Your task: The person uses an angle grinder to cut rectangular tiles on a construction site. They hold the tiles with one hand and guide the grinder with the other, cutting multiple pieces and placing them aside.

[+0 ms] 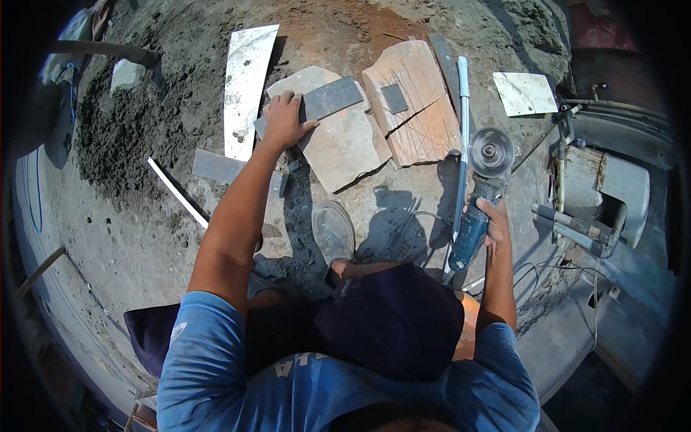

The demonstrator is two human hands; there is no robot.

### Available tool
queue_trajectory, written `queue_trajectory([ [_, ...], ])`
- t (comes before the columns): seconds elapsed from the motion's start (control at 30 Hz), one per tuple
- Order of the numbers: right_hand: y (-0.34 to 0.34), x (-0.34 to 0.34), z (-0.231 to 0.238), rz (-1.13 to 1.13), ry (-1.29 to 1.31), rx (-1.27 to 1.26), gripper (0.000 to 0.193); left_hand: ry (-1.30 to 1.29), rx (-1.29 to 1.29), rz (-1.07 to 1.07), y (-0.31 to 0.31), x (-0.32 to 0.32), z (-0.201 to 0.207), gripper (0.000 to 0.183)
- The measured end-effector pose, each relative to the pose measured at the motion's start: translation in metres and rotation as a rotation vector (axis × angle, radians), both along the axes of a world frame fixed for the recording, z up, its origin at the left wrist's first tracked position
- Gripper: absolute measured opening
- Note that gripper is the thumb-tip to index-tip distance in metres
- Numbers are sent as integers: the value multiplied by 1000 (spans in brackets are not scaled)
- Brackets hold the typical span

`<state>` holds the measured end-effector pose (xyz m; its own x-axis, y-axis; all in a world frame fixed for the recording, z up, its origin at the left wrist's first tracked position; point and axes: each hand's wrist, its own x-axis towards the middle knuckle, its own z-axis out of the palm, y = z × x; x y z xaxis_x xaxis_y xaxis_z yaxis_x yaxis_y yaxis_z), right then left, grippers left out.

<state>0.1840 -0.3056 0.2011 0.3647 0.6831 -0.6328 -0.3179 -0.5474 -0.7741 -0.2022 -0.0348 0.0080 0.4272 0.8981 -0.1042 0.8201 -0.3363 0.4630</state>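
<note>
My left hand [285, 124] lies across a dark grey tile strip [332, 99], its fingers over the far edge and its thumb at the near edge, holding it against a pale flat stone slab [345, 144]. The fingertips are partly hard to make out. On the right, my right hand [495, 222] is wrapped round the blue body of an angle grinder [471, 234]. The grinder's round disc [492, 151] points away from me, apart from the tile. Whether the disc is spinning I cannot tell.
An orange-tan scored slab [421, 129] bears a small dark tile piece [394, 99]. A pale pipe [463, 108] lies beside it. White tile pieces [248, 79] and another dark strip [223, 167] lie leftward. Wet mortar [115, 144] is heaped far left; a cable [536, 270] trails right.
</note>
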Motion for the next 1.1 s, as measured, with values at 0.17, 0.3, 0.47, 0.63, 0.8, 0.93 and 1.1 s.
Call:
queue_trajectory([
  [0.17,-20,13,8,90,-108,-20,51,-162,-23,-99,-48,5,13,85],
  [0.3,-25,9,-1,72,-176,-98,62,-207,-84,-189,-94,27,26,84],
  [0.47,-35,-2,-37,274,-413,-249,113,-148,-68,-217,-130,31,19,84],
  [0.63,-17,-27,-41,453,-564,-431,123,-164,-22,-236,-136,25,16,85],
  [0.8,-18,-30,-68,484,-518,-386,129,-165,-8,-258,-136,19,13,87],
  [0.93,-6,-32,-66,593,-534,-469,127,-174,3,-261,-136,18,9,86],
  [1.1,-7,-38,-67,620,-587,-532,126,-129,-38,-269,-134,23,17,86],
])
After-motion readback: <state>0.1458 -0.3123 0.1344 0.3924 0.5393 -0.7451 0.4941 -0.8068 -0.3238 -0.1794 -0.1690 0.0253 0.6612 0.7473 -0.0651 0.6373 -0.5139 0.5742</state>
